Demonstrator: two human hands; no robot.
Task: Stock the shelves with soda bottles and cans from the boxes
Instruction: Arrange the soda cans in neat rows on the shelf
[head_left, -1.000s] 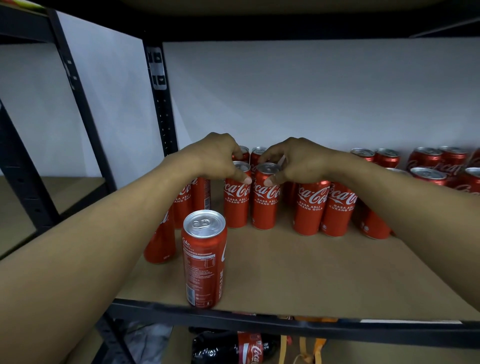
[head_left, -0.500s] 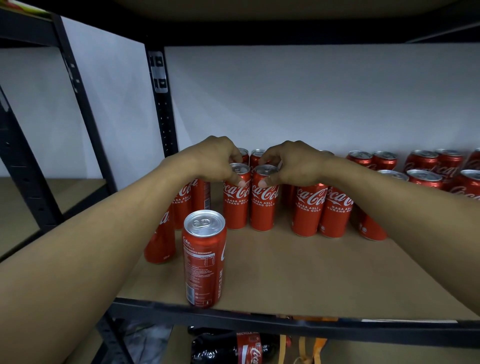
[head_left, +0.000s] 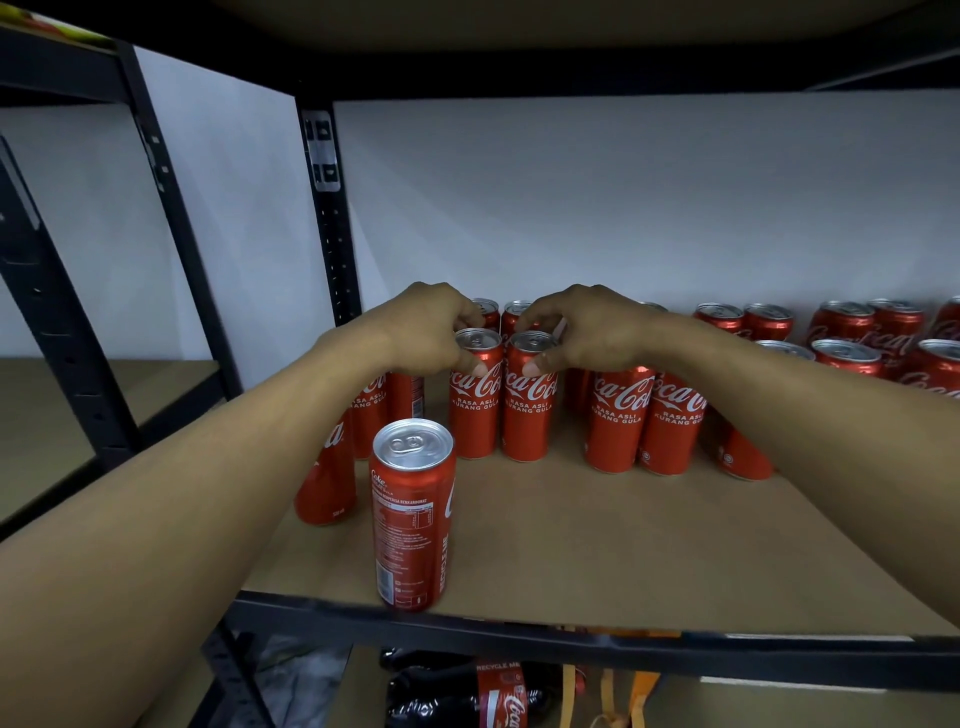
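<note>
Two slim Coca-Cola cans are being set down side by side, so the step in hand looks like placing and squaring up a pair in the block.

The lone can (head_left: 413, 514) at the shelf's front edge serves as the marker. Behind it and a little to its right, the left hand (head_left: 431, 330) grips the left-hand can (head_left: 475, 405) by its top. Its fingers (head_left: 464, 310) are curled over the rim and the thumb presses on the can's front. The right hand (head_left: 587, 327) holds the right-hand can (head_left: 527, 410) the same way. Both cans stand upright on the shelf board (head_left: 571, 545), touching or very nearly so, with more tops showing just behind them.

The next move probably calls for letting go and drawing both hands straight back without tipping anything, then fetching more stock. The lone can itself, with its label turned away, likely wants sliding back into line.

To the right of the lone can and further back stand more rows of cans (head_left: 644, 415), reaching to the wall. Just to its left a can (head_left: 327, 478) sits under the left forearm, so a careless pull-back could knock either one. Below it, under the shelf, lies a cola bottle (head_left: 467, 696).
</note>
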